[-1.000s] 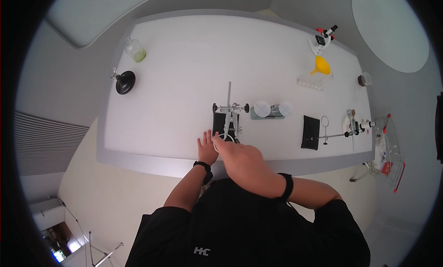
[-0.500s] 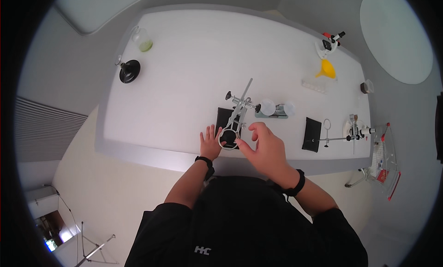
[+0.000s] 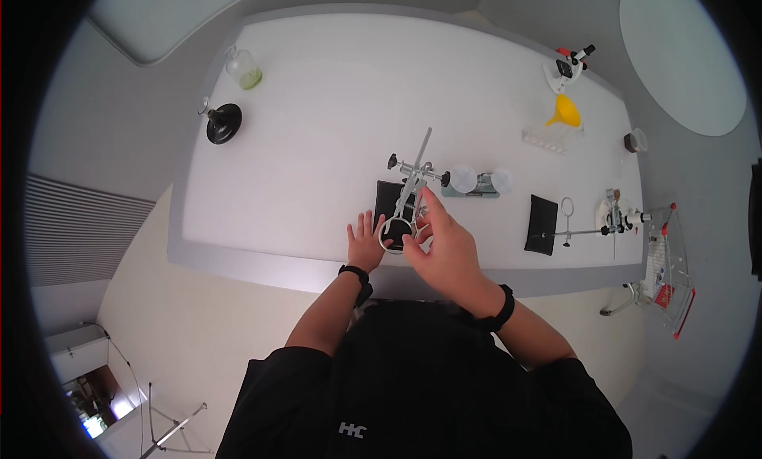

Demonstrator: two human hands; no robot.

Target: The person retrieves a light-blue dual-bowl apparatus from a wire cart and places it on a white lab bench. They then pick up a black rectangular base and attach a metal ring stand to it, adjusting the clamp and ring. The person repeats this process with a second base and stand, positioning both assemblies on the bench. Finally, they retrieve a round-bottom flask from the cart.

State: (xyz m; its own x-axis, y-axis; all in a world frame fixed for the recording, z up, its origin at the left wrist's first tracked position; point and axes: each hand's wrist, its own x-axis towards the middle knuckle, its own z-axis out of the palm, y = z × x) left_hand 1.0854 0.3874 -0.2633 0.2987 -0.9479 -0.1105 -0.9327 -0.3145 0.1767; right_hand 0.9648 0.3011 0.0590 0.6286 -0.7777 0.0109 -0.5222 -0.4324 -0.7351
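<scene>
A metal retort stand rises from a black rectangular base [image 3: 389, 197] near the table's front edge, its rod [image 3: 424, 145] leaning in view. Clamps with black knobs [image 3: 392, 161] and a silver iron ring [image 3: 382, 241] are fixed along it. My left hand [image 3: 365, 244] lies with fingers spread on the tabletop beside the base; its thumb shows through the ring. My right hand [image 3: 451, 252] is at the stand's right side, thumb by the ring and index finger stretched up along the clamp. Thumb and index are apart; the other fingertips, near a small wing screw, are partly hidden.
A balance with two white pans [image 3: 463, 179] stands just right of the stand. Farther right are a second stand with a black base [image 3: 541, 225], a yellow funnel [image 3: 566, 109], a test-tube rack [image 3: 546, 140] and a microscope [image 3: 565, 74]. A glass bottle [image 3: 244, 70] and black-based glassware [image 3: 225, 124] stand far left.
My right hand has moved up and left to the stand, its index finger now reaching along the clamp. The left hand stays beside the base. The whole view has shifted slightly.
</scene>
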